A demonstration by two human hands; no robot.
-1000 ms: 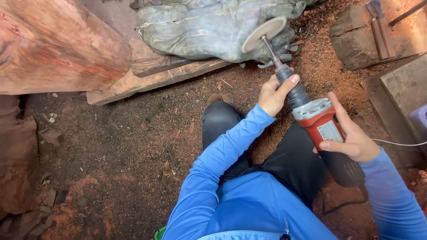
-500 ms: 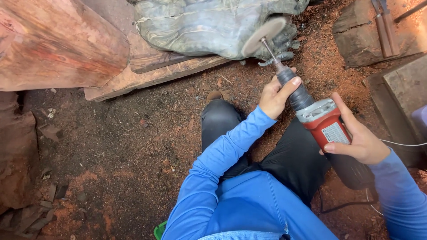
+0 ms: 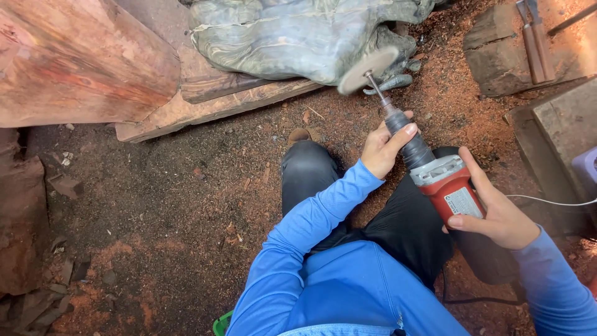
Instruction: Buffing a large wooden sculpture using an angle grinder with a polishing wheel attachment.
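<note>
at frame centre-right, the left hand (image 3: 385, 148) is clenched on the neck of the red power tool (image 3: 444, 186), the right hand (image 3: 497, 214) grasping its body. the disc (image 3: 368, 70) meets the grey-green carving (image 3: 298, 37) at top; tilting could gouge it.

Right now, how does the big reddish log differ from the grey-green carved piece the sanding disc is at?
The reddish log is warm red-brown with a plain rounded face; the grey-green carved piece is cool grey-green with pale swirling lines and a lumpy, shaped outline. The log lies at far left, clear of the tool; the sanding disc sits at the carving's lower edge. Both rest above the sawdust-strewn ground.
</note>
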